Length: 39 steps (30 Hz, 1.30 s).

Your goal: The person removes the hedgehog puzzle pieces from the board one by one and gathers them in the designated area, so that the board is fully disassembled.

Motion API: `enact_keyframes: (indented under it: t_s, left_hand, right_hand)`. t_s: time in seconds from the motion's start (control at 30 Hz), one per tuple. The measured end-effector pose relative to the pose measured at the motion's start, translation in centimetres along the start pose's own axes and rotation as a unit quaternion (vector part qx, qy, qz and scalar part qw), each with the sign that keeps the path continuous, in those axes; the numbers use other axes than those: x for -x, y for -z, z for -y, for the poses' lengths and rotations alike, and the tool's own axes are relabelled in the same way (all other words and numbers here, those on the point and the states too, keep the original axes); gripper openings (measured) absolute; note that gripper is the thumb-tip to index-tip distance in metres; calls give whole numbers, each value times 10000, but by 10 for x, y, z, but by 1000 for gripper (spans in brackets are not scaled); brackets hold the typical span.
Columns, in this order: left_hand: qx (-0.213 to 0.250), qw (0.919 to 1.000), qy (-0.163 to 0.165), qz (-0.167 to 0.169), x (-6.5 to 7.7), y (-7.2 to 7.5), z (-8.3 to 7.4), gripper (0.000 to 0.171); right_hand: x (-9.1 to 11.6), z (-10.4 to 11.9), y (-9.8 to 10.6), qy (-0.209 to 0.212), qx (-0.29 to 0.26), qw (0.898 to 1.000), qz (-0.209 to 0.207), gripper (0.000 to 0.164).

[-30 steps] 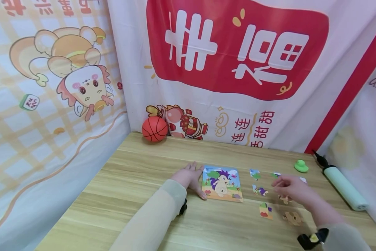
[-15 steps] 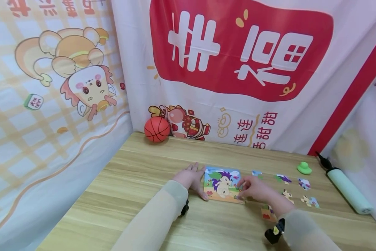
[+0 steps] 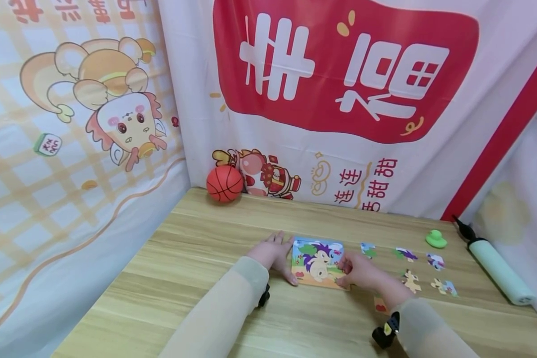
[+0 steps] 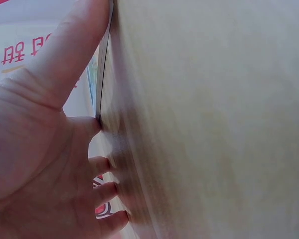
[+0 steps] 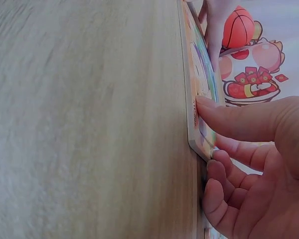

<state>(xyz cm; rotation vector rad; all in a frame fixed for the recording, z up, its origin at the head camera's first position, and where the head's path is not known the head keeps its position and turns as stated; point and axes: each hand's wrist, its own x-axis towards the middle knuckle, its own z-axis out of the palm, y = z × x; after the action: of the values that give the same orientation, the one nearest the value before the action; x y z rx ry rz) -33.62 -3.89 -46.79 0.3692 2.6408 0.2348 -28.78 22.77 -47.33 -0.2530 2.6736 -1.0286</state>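
Observation:
A hedgehog jigsaw puzzle (image 3: pixel 315 284) lies flat in its tray on the wooden table. My left hand (image 3: pixel 271 254) rests at its left side with the fingers extended; the thumb tip touches the lower left corner. At the right edge, my right hand (image 3: pixel 364 272) has thumb and index finger around a puzzle piece at the puzzle's surface, the piece mostly covered by the fingers. In the right wrist view, the thumb (image 5: pixel 234 117) presses on the picture near the lower right corner, and the other fingers curl beside the tray's edge (image 5: pixel 190 119).
Several loose pieces lie to the right, among them a blue and tan piece (image 3: pixel 445 287) and a purple one (image 3: pixel 404 254). Behind them are a green rubber duck (image 3: pixel 436 239) and a hand pump (image 3: pixel 501 271). A small red basketball (image 3: pixel 225 183) sits at the back left corner.
My right hand has moved left from the loose pieces to the puzzle's right edge, bringing a piece with it, and has lowered its thumb onto the surface. My left hand has stayed beside the puzzle.

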Motion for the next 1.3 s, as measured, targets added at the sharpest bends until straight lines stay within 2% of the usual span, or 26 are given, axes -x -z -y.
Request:
enact_keyframes:
  t_s: [0.2,0.43,0.57,0.6,0.63,0.7,0.8,0.97,1.07,1.3]
  left_hand:
    - [-17,10000,13,-12,-7,-3,1,143]
    - [103,9998,-106,-144,10,2,-4,136]
    - [51,9997,-149,-166,11,2,-3,136]
    - [36,9998,-146,-154,17,6,-4,135]
    - [28,9997,-162,-166,17,5,-4,135]
    - [47,9996,-211,-183,17,5,-2,134]
    - [95,9994,-254,-214,20,6,-1,132]
    - [29,9997,-198,-147,18,5,0,131]
    - [-15,9997,-177,-149,16,6,0,130]
    - [99,9994,-218,-258,15,6,1,132]
  right_hand:
    - [1,0,-1,-84,-106,9999,-77,35]
    - [3,-3,-2,-57,-573,9980,-242,21]
    - [5,-5,3,227,-976,9949,-143,13]
    - [7,-5,6,278,-1155,9929,-99,12]
    - [8,-6,9,328,-1307,9909,-58,11]
    - [14,-7,18,375,-1518,9877,6,9]
    - [25,-9,36,346,-1562,9870,-145,11]
    - [47,-19,77,518,-1209,9903,-451,17]
    - [64,-26,105,475,-1133,9908,-575,20]
    - [104,-54,154,539,-652,9874,-1337,20]
